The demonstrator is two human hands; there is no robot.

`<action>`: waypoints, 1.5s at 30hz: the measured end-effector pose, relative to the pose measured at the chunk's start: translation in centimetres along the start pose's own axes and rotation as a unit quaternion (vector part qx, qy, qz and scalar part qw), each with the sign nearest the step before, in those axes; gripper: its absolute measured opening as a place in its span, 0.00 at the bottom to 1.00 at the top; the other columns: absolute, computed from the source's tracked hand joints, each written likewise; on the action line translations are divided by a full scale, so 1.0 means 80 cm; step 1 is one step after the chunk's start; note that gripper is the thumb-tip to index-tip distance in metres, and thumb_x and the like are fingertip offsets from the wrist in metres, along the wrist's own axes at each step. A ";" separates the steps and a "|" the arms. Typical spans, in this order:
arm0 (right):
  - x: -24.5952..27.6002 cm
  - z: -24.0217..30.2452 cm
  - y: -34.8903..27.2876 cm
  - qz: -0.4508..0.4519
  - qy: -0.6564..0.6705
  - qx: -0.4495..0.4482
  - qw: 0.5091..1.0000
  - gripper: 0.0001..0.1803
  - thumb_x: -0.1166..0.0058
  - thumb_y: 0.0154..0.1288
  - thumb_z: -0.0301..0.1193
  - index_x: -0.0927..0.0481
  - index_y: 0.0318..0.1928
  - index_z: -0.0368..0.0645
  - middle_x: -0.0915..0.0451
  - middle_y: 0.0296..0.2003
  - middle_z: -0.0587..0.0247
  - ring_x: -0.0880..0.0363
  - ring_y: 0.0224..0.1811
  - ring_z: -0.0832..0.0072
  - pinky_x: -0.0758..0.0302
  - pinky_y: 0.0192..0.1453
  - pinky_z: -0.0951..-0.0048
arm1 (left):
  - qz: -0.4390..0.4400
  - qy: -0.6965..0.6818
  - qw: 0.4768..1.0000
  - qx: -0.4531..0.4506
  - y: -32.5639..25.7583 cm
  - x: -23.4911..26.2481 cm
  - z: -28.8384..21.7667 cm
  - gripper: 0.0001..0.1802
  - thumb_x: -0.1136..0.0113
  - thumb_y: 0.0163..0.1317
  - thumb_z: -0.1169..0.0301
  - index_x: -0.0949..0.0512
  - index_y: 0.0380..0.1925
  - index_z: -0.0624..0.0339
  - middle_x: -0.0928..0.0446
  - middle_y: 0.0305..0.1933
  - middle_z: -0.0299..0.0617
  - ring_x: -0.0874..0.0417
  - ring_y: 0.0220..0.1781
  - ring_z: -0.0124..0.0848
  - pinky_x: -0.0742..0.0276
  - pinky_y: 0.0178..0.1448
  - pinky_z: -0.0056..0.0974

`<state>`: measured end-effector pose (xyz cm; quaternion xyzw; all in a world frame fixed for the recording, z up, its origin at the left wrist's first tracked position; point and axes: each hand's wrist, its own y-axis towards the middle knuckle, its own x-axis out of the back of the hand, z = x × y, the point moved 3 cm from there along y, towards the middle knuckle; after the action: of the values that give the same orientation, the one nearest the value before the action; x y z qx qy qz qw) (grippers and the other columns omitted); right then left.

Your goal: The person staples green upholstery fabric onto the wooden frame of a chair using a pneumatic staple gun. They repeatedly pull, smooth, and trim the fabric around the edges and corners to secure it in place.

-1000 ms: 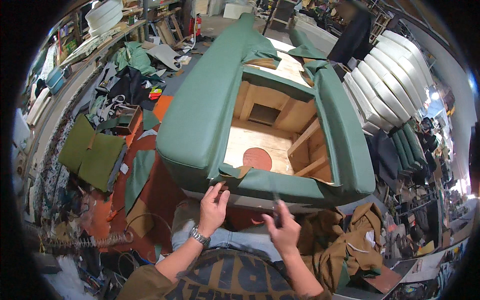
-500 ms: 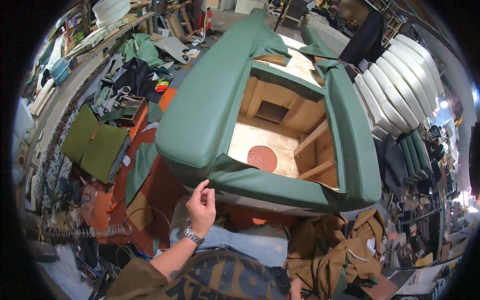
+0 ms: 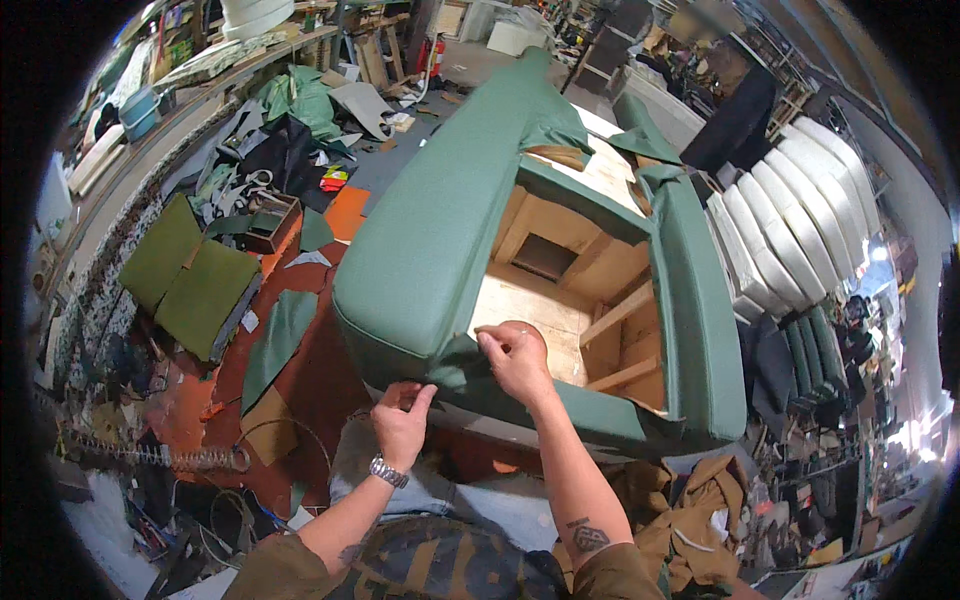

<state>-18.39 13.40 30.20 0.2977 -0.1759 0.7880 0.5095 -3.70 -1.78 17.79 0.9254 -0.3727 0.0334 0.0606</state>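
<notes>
In front of me stands a large bench-like seat frame in green leather-like upholstery (image 3: 420,230), with bare wood (image 3: 535,300) showing inside its opening. My right hand (image 3: 520,368) is closed in a pinch on the loose flap (image 3: 462,366) of the green cover at the opening's near left corner. Lower down, at the outer front corner seam, my left hand (image 3: 402,425) has thumb and fingers closed against the cover's edge. What lies between those left fingertips is too small to make out. A metal watch (image 3: 388,472) is on my left wrist.
Brown cloth (image 3: 690,520) lies in a heap at the near right. White cushions (image 3: 790,220) are stacked on the right. Green padded panels (image 3: 190,285), scraps and a coil spring (image 3: 170,456) lie on the left. A fire extinguisher (image 3: 437,55) stands at the back.
My right hand has come up from the lower edge and taken hold of the green flap. My left hand has stayed by the corner, its fingers now closed against the cover. The view has shifted slightly.
</notes>
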 end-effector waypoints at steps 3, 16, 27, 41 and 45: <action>-0.012 -0.006 0.010 0.107 -0.053 -0.020 0.993 0.17 0.37 0.74 0.29 0.11 0.60 0.43 0.09 0.43 0.58 0.13 0.44 0.71 0.18 0.51 0.69 | 0.007 0.021 1.000 -0.018 0.008 0.005 -0.001 0.12 0.20 0.63 0.68 0.14 0.33 0.64 0.10 0.30 0.42 0.12 0.29 0.28 0.18 0.38 0.36; 0.042 0.145 -0.021 -0.234 0.088 0.262 0.932 0.25 0.31 0.71 0.26 0.18 0.66 0.36 0.13 0.58 0.54 0.15 0.59 0.66 0.19 0.63 0.64 | 0.034 -0.009 0.999 0.004 0.007 0.006 0.002 0.14 0.16 0.59 0.68 0.14 0.33 0.65 0.10 0.31 0.48 0.10 0.31 0.32 0.17 0.38 0.38; -0.004 0.033 -0.020 0.062 -0.123 0.129 0.982 0.36 0.22 0.61 0.31 0.20 0.70 0.46 0.15 0.59 0.44 0.17 0.62 0.49 0.21 0.67 0.52 | 0.015 -0.036 0.999 -0.016 0.004 0.004 -0.005 0.19 0.12 0.55 0.66 0.17 0.33 0.63 0.13 0.32 0.41 0.13 0.31 0.29 0.17 0.38 0.36; -0.011 0.048 -0.012 0.067 -0.327 0.310 0.890 0.15 0.25 0.56 0.29 0.09 0.46 0.50 0.17 0.38 0.61 0.18 0.47 0.57 0.20 0.52 0.53 | -0.014 0.013 0.995 -0.099 0.006 -0.002 0.000 0.30 0.07 0.40 0.60 0.23 0.30 0.58 0.21 0.27 0.40 0.18 0.28 0.38 0.19 0.37 0.42; -0.015 0.051 -0.010 0.028 -0.271 0.352 0.896 0.14 0.24 0.53 0.28 0.10 0.42 0.47 0.18 0.37 0.62 0.18 0.44 0.58 0.20 0.50 0.54 | -0.021 0.016 0.995 -0.094 0.007 -0.004 0.004 0.28 0.07 0.40 0.60 0.23 0.28 0.58 0.21 0.27 0.41 0.18 0.29 0.41 0.20 0.36 0.44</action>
<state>-16.14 10.55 32.53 0.6544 -0.0262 0.7011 0.2821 -4.35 -2.00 17.49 0.9227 -0.3532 0.0118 0.1541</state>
